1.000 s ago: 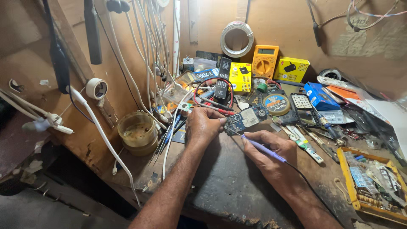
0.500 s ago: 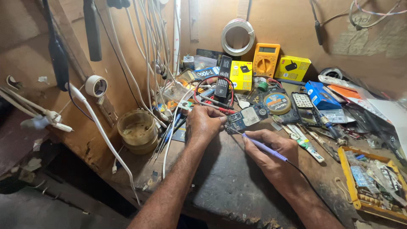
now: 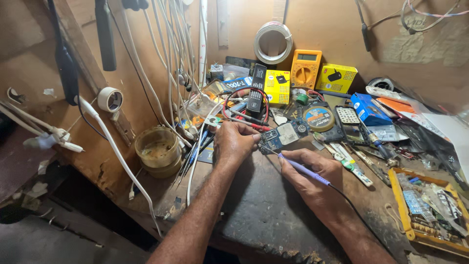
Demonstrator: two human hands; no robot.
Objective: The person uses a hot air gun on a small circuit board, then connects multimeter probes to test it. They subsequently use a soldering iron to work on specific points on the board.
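A small blue circuit board lies flat on the dark, worn workbench, near the middle of it and in front of the clutter at the wall. The left hand rests on the bench beside the board, and its fingers are curled onto the board's left edge; it seems to press the board down so that it does not slide. The right hand is closed around a thin purple soldering iron, held like a pen, with the tip touching the lower left part of the board. The heel of this hand lies on the bench, probably to keep the tip steady. A black cable goes from the iron back along the right forearm, out of the way of the work.

Just behind the board are red and black test leads, and to its right a round tin with a blue and yellow label. Farther back, against the wall, stand an orange multimeter, two yellow boxes and a coil of white wire, all within reach of the hands. On the left a dirty round cup stands at the bench edge, under many white cables that hang down from above. On the right a yellow tray holds small parts, well apart from the board.
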